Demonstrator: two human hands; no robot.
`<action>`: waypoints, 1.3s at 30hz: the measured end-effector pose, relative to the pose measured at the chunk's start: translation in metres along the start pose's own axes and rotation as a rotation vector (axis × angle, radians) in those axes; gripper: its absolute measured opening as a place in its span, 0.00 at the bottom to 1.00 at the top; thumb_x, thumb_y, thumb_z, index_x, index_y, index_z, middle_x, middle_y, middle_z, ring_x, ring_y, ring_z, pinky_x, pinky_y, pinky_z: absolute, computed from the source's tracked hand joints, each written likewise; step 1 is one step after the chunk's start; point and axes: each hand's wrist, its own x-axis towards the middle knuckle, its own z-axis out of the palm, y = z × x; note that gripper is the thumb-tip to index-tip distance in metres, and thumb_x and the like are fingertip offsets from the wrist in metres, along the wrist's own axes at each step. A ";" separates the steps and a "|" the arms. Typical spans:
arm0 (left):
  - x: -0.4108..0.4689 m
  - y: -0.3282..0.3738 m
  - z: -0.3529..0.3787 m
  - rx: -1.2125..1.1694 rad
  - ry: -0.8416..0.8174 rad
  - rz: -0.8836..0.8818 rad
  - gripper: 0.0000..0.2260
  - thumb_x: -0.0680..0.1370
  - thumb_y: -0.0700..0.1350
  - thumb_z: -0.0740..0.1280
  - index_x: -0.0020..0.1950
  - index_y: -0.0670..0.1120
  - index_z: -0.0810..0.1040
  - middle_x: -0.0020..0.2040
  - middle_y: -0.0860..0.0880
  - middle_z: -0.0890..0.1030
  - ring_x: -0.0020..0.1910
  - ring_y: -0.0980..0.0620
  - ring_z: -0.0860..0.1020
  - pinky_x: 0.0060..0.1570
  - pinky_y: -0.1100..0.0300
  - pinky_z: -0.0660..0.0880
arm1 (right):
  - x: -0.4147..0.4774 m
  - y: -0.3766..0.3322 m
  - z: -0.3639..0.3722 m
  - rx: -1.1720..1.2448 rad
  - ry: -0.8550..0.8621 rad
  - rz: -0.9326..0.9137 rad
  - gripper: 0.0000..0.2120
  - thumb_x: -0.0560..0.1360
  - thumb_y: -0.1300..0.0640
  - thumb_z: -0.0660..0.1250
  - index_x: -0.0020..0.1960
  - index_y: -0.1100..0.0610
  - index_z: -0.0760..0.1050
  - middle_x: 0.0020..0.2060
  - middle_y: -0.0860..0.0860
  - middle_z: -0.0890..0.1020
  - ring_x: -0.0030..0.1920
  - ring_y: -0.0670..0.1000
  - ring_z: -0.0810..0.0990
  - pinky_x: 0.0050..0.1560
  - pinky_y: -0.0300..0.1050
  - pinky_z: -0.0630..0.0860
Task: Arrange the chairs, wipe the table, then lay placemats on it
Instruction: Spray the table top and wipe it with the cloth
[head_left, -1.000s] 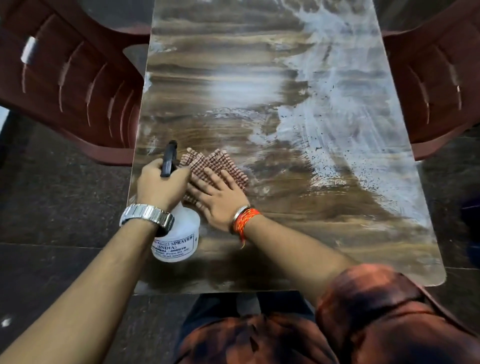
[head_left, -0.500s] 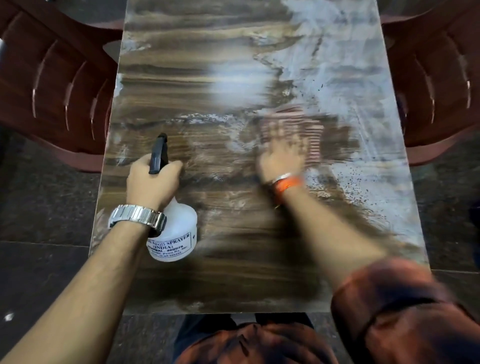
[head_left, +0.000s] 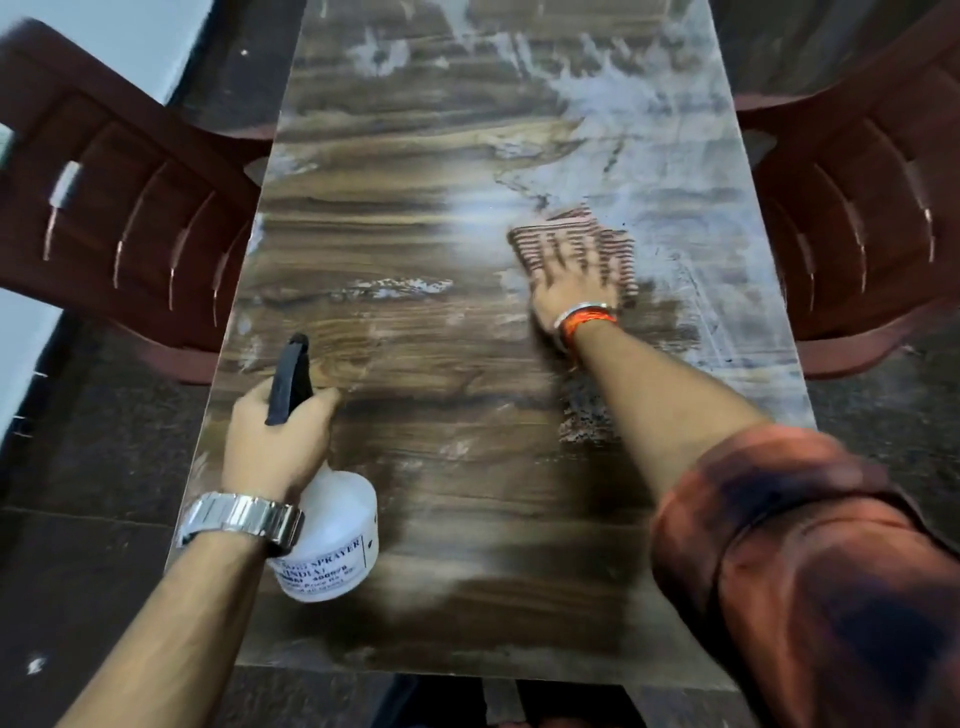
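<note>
Now right grip, flat on cloth, has swept rightward into bench film; left grip clasps sprayer; wiping unfinished.

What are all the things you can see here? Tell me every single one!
table: 1, brown wood grain with whitish smears, in the middle
chairs: 2, dark red, one at each long side of the table
cloth: 1, red and white checked, on the table's right half, under the right hand
spray bottle: 1, white with a black nozzle, near the table's left edge, in the left hand
floor: dark tiles, around the table
watch: 1, silver, on the left wrist
wristband: orange, on the right wrist
sleeve: 1, orange and black, on the right arm
left hand: grips the spray bottle
right hand: presses flat on the cloth
</note>
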 end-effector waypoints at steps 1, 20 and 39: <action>-0.002 -0.003 0.000 -0.008 -0.008 -0.006 0.09 0.72 0.43 0.70 0.36 0.44 0.72 0.31 0.46 0.72 0.32 0.47 0.71 0.35 0.55 0.66 | 0.000 0.007 0.000 0.026 0.005 0.065 0.27 0.79 0.45 0.47 0.77 0.42 0.46 0.77 0.42 0.48 0.77 0.54 0.44 0.73 0.62 0.37; -0.055 -0.024 0.008 0.080 -0.215 0.122 0.11 0.72 0.44 0.69 0.34 0.44 0.69 0.29 0.47 0.72 0.30 0.46 0.69 0.32 0.57 0.63 | -0.193 0.110 0.018 0.032 0.077 0.346 0.26 0.79 0.45 0.44 0.77 0.43 0.50 0.77 0.43 0.52 0.77 0.55 0.50 0.73 0.62 0.43; -0.144 -0.025 0.076 0.152 -0.390 0.268 0.12 0.70 0.47 0.68 0.31 0.48 0.66 0.28 0.50 0.70 0.29 0.47 0.68 0.30 0.57 0.61 | -0.332 0.190 0.031 -0.008 0.004 0.255 0.26 0.79 0.43 0.43 0.77 0.41 0.47 0.76 0.39 0.48 0.77 0.52 0.49 0.74 0.58 0.44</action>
